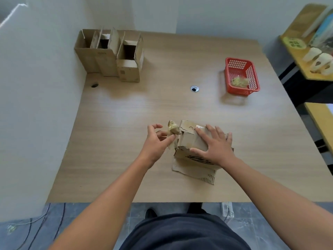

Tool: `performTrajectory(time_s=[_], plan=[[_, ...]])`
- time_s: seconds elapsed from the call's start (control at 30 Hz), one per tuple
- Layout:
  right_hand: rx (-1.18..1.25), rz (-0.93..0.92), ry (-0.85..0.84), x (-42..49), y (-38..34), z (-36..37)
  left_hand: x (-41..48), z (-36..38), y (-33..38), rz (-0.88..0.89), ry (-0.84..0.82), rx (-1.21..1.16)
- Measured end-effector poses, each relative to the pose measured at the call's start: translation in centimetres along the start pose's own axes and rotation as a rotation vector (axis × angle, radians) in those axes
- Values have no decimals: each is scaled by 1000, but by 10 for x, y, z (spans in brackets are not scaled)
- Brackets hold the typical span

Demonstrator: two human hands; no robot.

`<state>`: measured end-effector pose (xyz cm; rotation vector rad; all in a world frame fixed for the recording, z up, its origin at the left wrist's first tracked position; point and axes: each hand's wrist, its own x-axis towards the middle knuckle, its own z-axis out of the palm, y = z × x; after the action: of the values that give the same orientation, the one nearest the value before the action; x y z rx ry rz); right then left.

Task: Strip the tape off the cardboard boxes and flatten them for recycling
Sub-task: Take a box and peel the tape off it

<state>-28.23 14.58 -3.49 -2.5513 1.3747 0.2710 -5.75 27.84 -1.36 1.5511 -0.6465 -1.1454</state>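
Cardboard is what is being worked: the box (191, 141) sits near the front of the table (126, 114), a little right of centre, with a flap spread flat on the wood under its near side. The box is held down by the right hand (216, 145), whose fingers are straight and spread across the top while the thumb lies along the near upper edge. A crumpled wad of yellowish tape (173, 129) is pinched between thumb and fingertip of the left hand (155, 141) just beside the box's left end, with the other fingers loosely fanned. A strand appears to run from the wad down to that end, though whether it is attached there cannot be told. The step is judged to be the peeling of this strip. It is best done with the pull kept low and along the seam, not upward, so that the paper face is not torn away. The pressing palm should be kept close to the peel line, so that the box is not dragged or tipped. Once freed, the sticky wad is probably meant for the red basket (252, 91), well apart at the far right, where scraps (240, 81) already lie. Three opened boxes (108, 56) wait in the far left corner.
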Motion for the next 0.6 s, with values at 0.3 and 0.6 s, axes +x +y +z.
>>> performTrajectory(time_s=[0.3, 0.6], plan=[[33, 284, 107, 30, 130, -26, 97, 117, 69, 99, -91, 283], [55, 402, 184, 95, 252, -57, 250, 279, 120, 246, -26, 471]])
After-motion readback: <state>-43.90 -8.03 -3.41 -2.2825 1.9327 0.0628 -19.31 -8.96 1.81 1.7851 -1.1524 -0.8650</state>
